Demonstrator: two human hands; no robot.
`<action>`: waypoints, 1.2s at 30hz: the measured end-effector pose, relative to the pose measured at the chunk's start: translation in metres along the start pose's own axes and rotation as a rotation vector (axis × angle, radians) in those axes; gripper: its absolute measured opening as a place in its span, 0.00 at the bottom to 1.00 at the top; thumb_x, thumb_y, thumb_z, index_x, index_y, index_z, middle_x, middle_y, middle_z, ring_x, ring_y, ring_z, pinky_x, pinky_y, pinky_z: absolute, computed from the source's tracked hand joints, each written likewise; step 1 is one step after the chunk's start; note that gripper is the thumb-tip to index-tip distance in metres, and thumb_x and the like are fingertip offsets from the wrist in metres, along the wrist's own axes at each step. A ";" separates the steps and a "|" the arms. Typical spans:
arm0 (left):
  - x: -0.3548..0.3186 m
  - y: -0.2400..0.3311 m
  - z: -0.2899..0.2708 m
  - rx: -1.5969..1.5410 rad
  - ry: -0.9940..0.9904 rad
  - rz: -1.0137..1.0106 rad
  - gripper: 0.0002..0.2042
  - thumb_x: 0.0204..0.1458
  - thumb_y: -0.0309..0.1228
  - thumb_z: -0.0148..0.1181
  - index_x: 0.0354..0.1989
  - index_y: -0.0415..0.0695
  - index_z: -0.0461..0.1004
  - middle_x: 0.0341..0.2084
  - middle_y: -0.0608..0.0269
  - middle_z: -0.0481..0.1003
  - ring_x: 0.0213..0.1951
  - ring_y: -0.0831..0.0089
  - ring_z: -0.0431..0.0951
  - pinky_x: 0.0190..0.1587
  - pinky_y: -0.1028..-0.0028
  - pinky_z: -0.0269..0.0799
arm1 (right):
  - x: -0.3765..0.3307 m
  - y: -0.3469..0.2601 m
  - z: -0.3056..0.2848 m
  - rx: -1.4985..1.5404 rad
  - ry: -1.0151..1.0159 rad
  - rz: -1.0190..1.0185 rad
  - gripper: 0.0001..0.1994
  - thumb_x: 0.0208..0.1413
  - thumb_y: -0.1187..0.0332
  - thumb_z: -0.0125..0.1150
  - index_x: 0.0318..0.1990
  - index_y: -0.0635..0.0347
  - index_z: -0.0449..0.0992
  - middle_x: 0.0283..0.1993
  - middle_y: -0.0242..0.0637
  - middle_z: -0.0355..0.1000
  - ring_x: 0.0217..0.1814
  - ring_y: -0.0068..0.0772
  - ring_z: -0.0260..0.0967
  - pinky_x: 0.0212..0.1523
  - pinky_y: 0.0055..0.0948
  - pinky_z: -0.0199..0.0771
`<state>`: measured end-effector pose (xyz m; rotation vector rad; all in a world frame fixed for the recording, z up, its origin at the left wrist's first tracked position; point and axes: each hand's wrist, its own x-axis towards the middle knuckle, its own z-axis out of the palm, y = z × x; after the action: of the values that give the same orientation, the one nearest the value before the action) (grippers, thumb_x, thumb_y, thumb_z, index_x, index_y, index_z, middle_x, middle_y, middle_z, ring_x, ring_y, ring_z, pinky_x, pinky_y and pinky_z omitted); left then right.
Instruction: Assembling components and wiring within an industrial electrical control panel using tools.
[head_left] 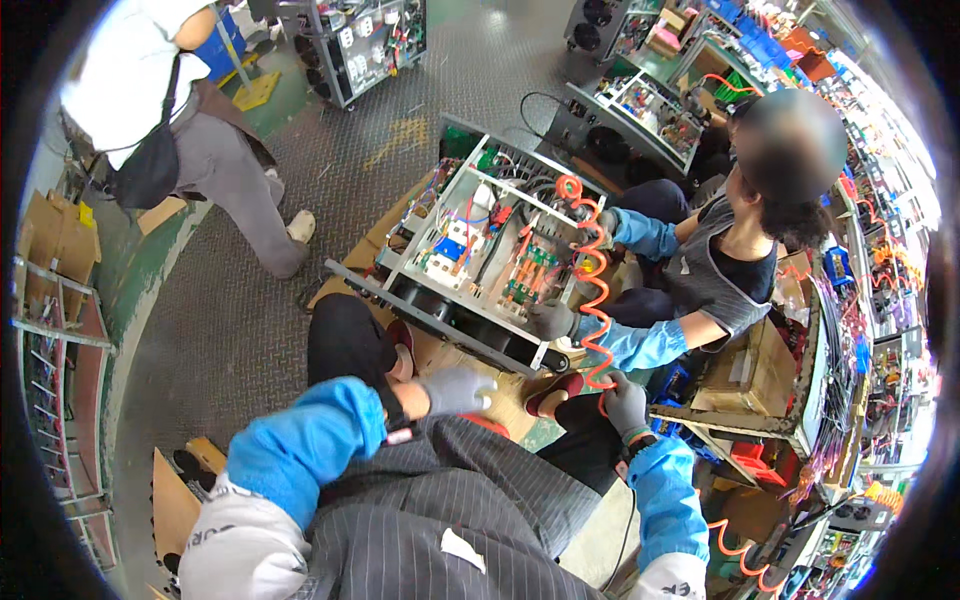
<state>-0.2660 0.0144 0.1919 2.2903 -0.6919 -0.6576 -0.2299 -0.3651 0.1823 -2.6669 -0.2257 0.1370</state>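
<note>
My left hand [457, 392], in a grey glove, is held over my lap near my knee. Its fingers reach to the right, slightly bent, with nothing visible in them. At the right, my gloved right hand [627, 404] is closed around the lower part of an orange coiled air hose [597, 290]. The hose climbs from there past the right side of an open metal equipment chassis [470, 285]. Wires, a blue-and-white component and copper-coloured parts fill the chassis. It stands just beyond my knees, apart from both my hands.
A co-worker [740, 240] sits at the chassis's right, one gloved hand [552, 320] at its near corner. Another person [200, 150] stands at the far left. More chassis units [640, 115] are behind. A shelf with a cardboard box [745, 370] stands right; a metal rack [65, 340] left.
</note>
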 end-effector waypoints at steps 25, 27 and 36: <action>-0.023 0.017 0.109 -0.382 -0.335 -0.018 0.18 0.55 0.43 0.53 0.46 0.43 0.77 0.31 0.53 0.80 0.31 0.65 0.80 0.39 0.64 0.73 | -0.023 0.016 0.017 -0.239 -0.020 0.107 0.09 0.53 0.61 0.55 0.39 0.52 0.75 0.28 0.51 0.75 0.33 0.58 0.74 0.34 0.53 0.72; -0.023 0.022 0.095 -0.530 -0.334 -0.197 0.18 0.57 0.43 0.52 0.45 0.41 0.77 0.30 0.55 0.80 0.29 0.67 0.80 0.37 0.65 0.73 | -0.024 0.023 0.016 -0.250 -0.008 0.123 0.09 0.53 0.61 0.55 0.38 0.52 0.75 0.28 0.52 0.75 0.33 0.58 0.74 0.34 0.54 0.72; -0.029 -0.004 0.095 -0.774 -0.409 -0.342 0.18 0.60 0.43 0.52 0.44 0.39 0.74 0.29 0.59 0.78 0.25 0.74 0.78 0.32 0.71 0.75 | -0.015 0.015 0.022 -0.244 -0.023 0.089 0.09 0.54 0.63 0.55 0.38 0.54 0.75 0.29 0.52 0.75 0.34 0.58 0.74 0.35 0.53 0.72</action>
<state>-0.3434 -0.0058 0.1337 1.5613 -0.1479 -1.3111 -0.2460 -0.3710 0.1566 -2.9204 -0.1379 0.1786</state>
